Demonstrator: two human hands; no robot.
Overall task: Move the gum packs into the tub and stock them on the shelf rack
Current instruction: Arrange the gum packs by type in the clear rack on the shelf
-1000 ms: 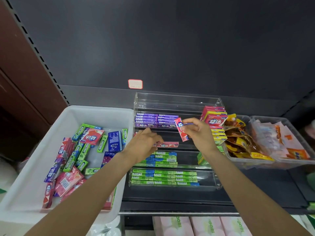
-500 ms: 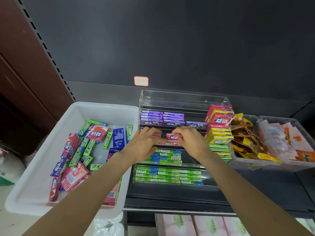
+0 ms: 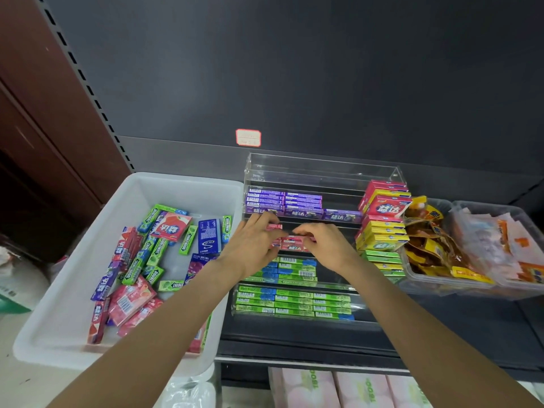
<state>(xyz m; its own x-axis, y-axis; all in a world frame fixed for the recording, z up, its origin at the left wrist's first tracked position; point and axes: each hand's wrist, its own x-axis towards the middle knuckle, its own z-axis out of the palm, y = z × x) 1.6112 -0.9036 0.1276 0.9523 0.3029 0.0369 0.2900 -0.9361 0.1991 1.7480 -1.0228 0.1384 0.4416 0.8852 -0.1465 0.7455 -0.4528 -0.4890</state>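
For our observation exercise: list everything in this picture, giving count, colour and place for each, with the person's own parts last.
tub: one, white, left
loose gum packs: many, mixed colours, in tub
acrylic rack: one, clear, tiered, centre shelf
purple gum packs: several, upper tier
pink gum packs: a few, middle tier, under hands
green gum packs: many, lower tiers
gum boxes: stack, red and yellow, right of rack
snack bins: two, clear, far right
price tag: one, red-edged, back panel
left hand: pinching a pink pack
right hand: on pink packs
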